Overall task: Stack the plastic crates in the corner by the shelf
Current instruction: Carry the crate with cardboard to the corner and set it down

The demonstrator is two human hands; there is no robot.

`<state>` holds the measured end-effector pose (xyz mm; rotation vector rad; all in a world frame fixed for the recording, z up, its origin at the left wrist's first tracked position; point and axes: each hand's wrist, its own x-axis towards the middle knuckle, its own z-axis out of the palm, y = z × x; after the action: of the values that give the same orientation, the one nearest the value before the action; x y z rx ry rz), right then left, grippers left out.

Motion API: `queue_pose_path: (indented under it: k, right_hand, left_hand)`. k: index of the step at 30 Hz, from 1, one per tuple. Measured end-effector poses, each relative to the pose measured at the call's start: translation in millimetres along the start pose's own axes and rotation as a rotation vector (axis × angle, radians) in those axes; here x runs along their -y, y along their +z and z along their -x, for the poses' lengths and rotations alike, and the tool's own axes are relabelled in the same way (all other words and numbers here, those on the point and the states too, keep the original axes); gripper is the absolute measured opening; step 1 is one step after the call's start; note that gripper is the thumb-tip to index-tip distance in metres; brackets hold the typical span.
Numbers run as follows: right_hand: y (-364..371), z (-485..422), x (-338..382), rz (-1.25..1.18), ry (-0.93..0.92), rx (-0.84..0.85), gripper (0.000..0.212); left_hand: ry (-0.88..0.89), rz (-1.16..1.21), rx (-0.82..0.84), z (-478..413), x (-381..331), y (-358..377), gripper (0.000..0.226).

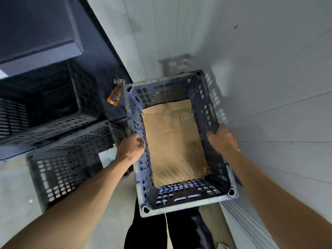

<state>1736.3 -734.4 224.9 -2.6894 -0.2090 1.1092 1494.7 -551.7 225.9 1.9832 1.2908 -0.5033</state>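
The crate (181, 193) is between 2 hands, its long side pointing away from the person. The right hand (221, 137) curls over the right rim; the left hand (132, 148) grips the left rim. The shelf (41, 33) is left.

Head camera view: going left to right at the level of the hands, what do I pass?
A grey crate → left hand → cardboard sheet inside the blue crate → right hand → white wall.

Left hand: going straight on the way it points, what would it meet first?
The crate, at its left wall. The left hand sits right beside that rim, pointing at it; blur hides whether it touches.
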Motion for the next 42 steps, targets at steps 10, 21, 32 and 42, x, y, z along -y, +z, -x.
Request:
queue_pose_path:
  k: [10, 21, 32, 42]
  right_hand:
    - [61.4, -83.3, -37.9, -0.025, -0.019, 0.041, 0.043]
    - [85.5, -144.7, -34.6, 0.045, -0.066, 0.049, 0.048]
    - [104.7, -202.0, -7.7, 0.049, -0.107, 0.055, 0.057]
    - [135.5, -223.5, -25.7, 0.103, -0.134, 0.005, 0.085]
  left_hand:
    - [0.045, -0.043, 0.032, -84.6, 19.5, 76.7, 0.018]
    - [-0.008, 0.009, -0.007, -143.9, 20.9, 117.8, 0.018]
    - [-0.041, 0.061, -0.020, -199.2, 38.4, 137.6, 0.015]
    - [-0.033, 0.063, -0.081, -224.3, 54.3, 186.0, 0.032]
